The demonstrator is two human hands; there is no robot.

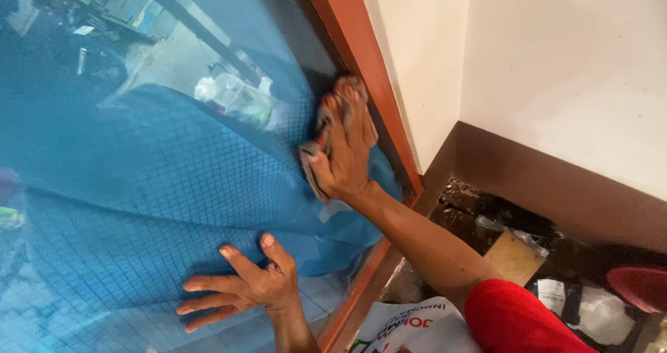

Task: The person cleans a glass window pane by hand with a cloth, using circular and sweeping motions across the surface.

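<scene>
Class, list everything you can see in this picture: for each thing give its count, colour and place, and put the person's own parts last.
Window pane: one, blue-tinted glass with a fine grid, fills the left.
Window frame: one, reddish-brown, runs diagonally along the pane's right edge.
Wall: one corner, cream with a dark brown base band, upper right.
Cloth: one, greyish, pressed on the pane under the right hand.
Floor litter: several pieces, tan and white, on the dark floor at lower right.
Red object: one, at the right edge; kind unclear.
Red sleeve: one, bottom right.
Left hand: flat on the pane, fingers spread.
Right hand: on the cloth near the frame.
</scene>
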